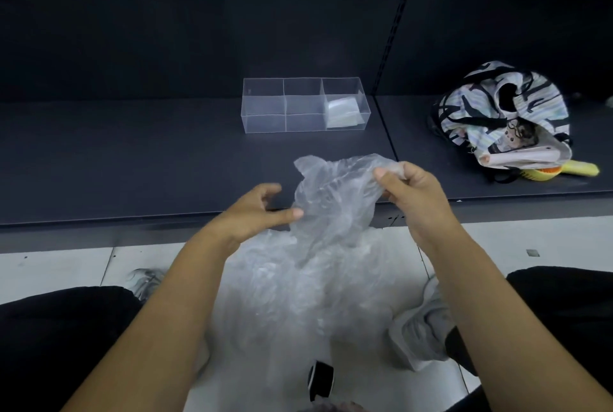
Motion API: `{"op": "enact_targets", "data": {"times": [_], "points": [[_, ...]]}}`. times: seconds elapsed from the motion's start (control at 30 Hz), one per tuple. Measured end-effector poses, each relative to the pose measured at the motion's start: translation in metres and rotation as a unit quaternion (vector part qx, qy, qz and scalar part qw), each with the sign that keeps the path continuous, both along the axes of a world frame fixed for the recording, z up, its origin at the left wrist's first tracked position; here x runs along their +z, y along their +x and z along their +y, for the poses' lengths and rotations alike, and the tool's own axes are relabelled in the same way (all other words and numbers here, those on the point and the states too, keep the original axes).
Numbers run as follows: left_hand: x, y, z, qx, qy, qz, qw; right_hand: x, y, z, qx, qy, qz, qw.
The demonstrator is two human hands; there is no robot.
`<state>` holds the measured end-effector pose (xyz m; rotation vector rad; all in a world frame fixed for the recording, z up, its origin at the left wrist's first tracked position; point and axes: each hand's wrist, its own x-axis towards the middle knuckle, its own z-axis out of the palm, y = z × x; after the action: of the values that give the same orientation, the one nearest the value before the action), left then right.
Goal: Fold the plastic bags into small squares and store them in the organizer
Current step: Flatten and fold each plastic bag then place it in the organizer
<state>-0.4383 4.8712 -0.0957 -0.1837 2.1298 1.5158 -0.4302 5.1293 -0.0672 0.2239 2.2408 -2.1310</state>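
A crumpled clear plastic bag (pixel 335 199) hangs in the air over the front edge of the dark shelf. My right hand (pixel 414 192) pinches its upper right corner between thumb and fingers. My left hand (pixel 258 212) is beside the bag's left side, thumb stretched out and touching the plastic, fingers loosely curled. Under the bag, a heap of more clear bags (pixel 298 295) lies on the floor between my knees. The clear organizer (pixel 265 119) stands further back on the shelf, with a folded bag (pixel 343 111) in its right compartment.
A black-and-white patterned cloth bag (pixel 501 113) sits on the shelf at the right, with a yellow object (pixel 570 169) beside it. My grey shoes (pixel 421 335) rest on the white tiled floor. A small black object (pixel 320 380) lies near the bottom.
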Motion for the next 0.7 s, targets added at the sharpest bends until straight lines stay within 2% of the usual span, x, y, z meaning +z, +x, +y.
{"op": "enact_targets", "data": {"times": [0.1, 0.17, 0.43, 0.6, 0.7], "points": [[0.007, -0.001, 0.009, -0.008, 0.087, 0.066, 0.994, -0.002, 0.001, -0.006, 0.038, -0.015, -0.001, 0.999], [0.008, -0.001, 0.018, 0.031, 0.125, 0.089, 0.988, -0.001, 0.002, -0.009, 0.062, -0.023, -0.003, 0.998], [-0.004, -0.002, 0.021, 0.192, 0.181, 0.077, 0.962, -0.002, 0.002, -0.001, 0.108, -0.036, -0.034, 0.993], [-0.007, -0.007, 0.009, 0.23, 0.19, 0.084, 0.951, -0.008, -0.003, 0.011, 0.018, -0.044, -0.046, 0.998], [-0.008, -0.01, 0.003, 0.218, 0.153, 0.103, 0.958, -0.008, -0.005, 0.013, -0.019, -0.003, -0.042, 0.999]]}}
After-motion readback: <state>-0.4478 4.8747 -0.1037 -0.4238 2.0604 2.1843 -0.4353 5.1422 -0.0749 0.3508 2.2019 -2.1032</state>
